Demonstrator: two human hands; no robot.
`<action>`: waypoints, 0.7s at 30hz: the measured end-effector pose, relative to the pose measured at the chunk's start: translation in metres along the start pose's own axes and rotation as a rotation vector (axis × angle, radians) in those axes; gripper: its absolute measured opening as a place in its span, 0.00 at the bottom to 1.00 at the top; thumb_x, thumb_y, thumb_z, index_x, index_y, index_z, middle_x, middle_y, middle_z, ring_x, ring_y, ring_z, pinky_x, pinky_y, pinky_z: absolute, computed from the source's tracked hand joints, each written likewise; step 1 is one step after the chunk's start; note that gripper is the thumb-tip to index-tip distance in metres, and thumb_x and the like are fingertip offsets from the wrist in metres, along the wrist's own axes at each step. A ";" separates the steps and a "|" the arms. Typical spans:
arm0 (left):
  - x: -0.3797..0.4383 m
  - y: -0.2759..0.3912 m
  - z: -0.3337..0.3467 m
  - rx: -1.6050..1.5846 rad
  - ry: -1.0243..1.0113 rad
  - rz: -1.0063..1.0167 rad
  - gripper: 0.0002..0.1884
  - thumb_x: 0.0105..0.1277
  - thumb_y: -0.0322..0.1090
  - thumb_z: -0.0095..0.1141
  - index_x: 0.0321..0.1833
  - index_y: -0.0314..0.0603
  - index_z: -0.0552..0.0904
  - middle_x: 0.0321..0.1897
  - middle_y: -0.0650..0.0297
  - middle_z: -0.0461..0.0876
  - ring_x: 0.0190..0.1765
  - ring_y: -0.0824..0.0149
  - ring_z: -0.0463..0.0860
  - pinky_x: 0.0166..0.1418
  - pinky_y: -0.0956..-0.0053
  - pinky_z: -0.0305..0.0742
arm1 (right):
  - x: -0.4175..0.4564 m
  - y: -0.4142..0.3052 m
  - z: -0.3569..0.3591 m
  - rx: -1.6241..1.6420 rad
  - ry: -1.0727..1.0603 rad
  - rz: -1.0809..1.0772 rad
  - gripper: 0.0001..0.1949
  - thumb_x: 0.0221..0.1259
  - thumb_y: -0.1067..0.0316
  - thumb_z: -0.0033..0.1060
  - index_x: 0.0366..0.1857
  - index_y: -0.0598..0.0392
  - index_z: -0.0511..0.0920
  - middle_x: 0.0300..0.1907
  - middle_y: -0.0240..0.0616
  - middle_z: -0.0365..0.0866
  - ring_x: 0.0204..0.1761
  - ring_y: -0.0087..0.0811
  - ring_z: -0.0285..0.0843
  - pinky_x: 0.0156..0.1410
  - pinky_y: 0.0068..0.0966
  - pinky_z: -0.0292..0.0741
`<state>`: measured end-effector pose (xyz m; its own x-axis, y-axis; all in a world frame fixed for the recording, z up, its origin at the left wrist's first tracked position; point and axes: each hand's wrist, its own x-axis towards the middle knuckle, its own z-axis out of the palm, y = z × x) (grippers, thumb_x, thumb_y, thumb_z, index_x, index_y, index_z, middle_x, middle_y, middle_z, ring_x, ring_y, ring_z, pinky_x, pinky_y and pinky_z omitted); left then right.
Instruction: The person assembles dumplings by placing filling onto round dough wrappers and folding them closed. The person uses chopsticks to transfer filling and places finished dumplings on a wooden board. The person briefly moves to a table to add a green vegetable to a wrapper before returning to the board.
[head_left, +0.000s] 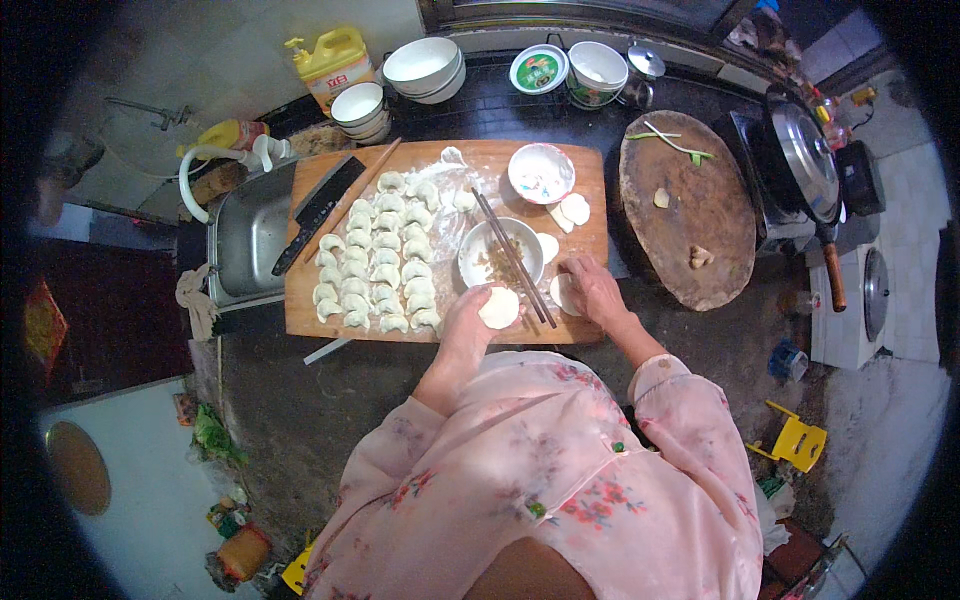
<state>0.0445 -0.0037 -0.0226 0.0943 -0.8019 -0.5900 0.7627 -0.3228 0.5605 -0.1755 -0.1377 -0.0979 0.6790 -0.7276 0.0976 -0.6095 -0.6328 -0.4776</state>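
Observation:
My left hand (463, 330) holds a round dough wrapper (499, 308) just in front of the filling bowl. My right hand (594, 291) rests at the board's right side, its fingers on another dough wrapper (563, 294). A pair of dark chopsticks (513, 255) lies across the white bowl (466, 255), which has some brown filling (501, 260) in it. More wrappers (574, 210) lie by a small bowl (541, 174) with white powder inside. To the left, several folded dumplings (386, 256) stand in rows on the floured wooden board (585, 330).
A black cleaver (330, 196) and a wooden rolling pin (367, 180) lie along the board's left side, next to a steel sink (251, 232). To the right are a round chopping block (686, 217) with scallion pieces and a lidded wok (804, 161). Stacked bowls (424, 67) stand behind.

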 end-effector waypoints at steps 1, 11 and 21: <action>0.001 -0.001 -0.001 0.020 -0.028 0.001 0.18 0.74 0.34 0.44 0.60 0.28 0.72 0.53 0.48 0.79 0.55 0.51 0.82 0.59 0.58 0.80 | 0.000 0.004 0.003 0.039 -0.059 0.082 0.13 0.53 0.68 0.66 0.43 0.55 0.78 0.43 0.45 0.79 0.50 0.49 0.77 0.54 0.41 0.75; -0.003 -0.011 0.026 0.177 -0.009 -0.036 0.15 0.70 0.28 0.49 0.57 0.29 0.74 0.44 0.51 0.83 0.45 0.60 0.87 0.48 0.70 0.83 | 0.005 0.017 0.000 0.113 -0.199 0.060 0.14 0.51 0.70 0.63 0.44 0.52 0.79 0.44 0.48 0.79 0.50 0.52 0.77 0.54 0.45 0.75; -0.002 -0.063 0.040 0.951 -0.367 0.191 0.10 0.68 0.30 0.53 0.49 0.37 0.82 0.40 0.55 0.85 0.45 0.63 0.84 0.54 0.69 0.75 | 0.008 0.007 -0.031 0.166 -0.290 -0.061 0.09 0.56 0.71 0.61 0.41 0.54 0.76 0.37 0.45 0.78 0.44 0.49 0.79 0.46 0.40 0.75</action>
<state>-0.0296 -0.0022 -0.0338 -0.1617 -0.9336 -0.3197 -0.0801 -0.3104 0.9472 -0.1868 -0.1561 -0.0729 0.8150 -0.5688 -0.1109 -0.5052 -0.6035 -0.6169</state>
